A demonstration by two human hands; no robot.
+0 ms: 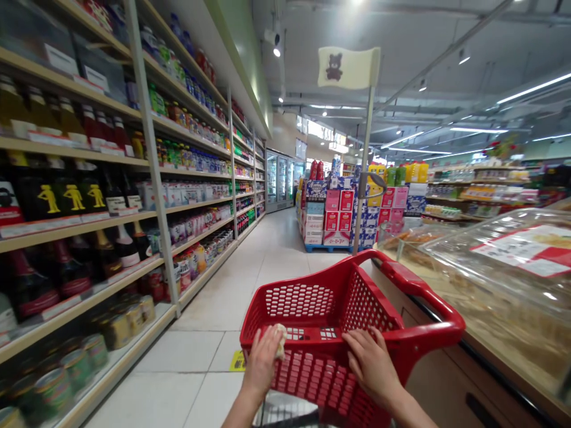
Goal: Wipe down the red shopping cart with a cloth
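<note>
A red plastic shopping cart [307,380] with a perforated basket stands in front of me, its handle [439,312] to the right. My left hand [263,356] is on the near rim toward the left corner, closed on a crumpled pale cloth [281,340] that shows past its fingers. Farther right, my right hand [368,359] rests on the same rim, fingers bent over the edge. The basket's visible inside holds no goods. Part of the left palm is hidden.
Drink shelves [191,157] line the left side. A stack of boxed drinks [338,217] stands ahead on a blue pallet. Close on the right is a food counter with clear plastic covers [486,291]. A pole carries a bear flag [348,68]. The tiled floor [276,255] runs ahead.
</note>
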